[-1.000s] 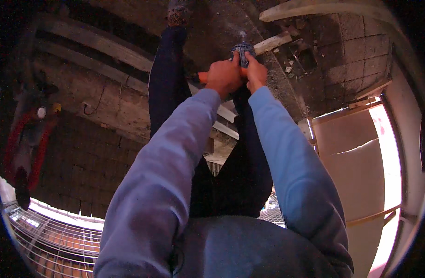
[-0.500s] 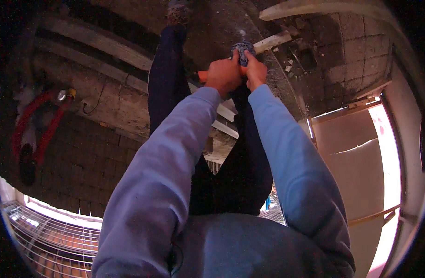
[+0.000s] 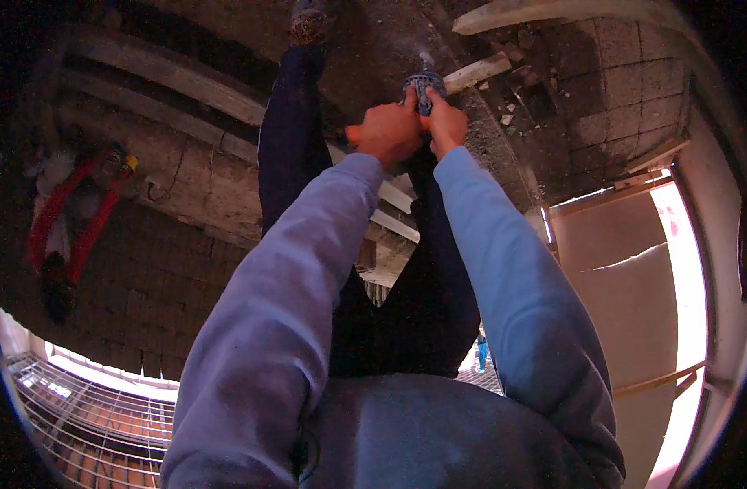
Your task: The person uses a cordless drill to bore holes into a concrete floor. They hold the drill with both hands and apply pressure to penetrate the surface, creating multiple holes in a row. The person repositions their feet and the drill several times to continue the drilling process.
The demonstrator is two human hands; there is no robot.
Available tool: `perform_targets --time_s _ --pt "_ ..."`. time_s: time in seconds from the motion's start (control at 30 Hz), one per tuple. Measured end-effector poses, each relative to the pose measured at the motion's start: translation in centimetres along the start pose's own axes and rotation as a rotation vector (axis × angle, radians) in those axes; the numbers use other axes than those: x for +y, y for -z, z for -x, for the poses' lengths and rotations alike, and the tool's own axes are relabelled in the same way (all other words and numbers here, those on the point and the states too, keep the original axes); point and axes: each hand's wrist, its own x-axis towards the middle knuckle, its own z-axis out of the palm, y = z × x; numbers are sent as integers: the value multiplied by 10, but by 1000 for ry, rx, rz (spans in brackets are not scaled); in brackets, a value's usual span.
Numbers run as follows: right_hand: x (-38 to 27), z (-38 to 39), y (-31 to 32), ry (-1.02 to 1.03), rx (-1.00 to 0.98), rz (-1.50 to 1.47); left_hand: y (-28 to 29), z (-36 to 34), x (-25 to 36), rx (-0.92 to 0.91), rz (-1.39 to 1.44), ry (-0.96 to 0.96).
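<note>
The left hand (image 3: 387, 133) and right hand (image 3: 444, 124) cover most of the power tool (image 3: 425, 85), so its body and orange handle (image 3: 354, 133) barely show. The red cutters (image 3: 68, 224) at left sit in shadow, their blades unclear.

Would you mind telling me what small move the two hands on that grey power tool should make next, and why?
Probably keep both hands clamped and hold the tool steady on its line. The left hand and right hand grip the grey power tool, whose tip meets the concrete surface near a wooden strip; pale dust at the tip suggests it is cutting in.
</note>
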Motion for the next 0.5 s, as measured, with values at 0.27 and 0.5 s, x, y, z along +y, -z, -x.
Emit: perform_targets --time_s 0.27,0.5 --pt "16 -24 -9 58 39 160 1 -1 -2 -5 -13 -14" --pt "33 -41 -11 22 16 89 -2 -2 -1 -1 -19 -11"
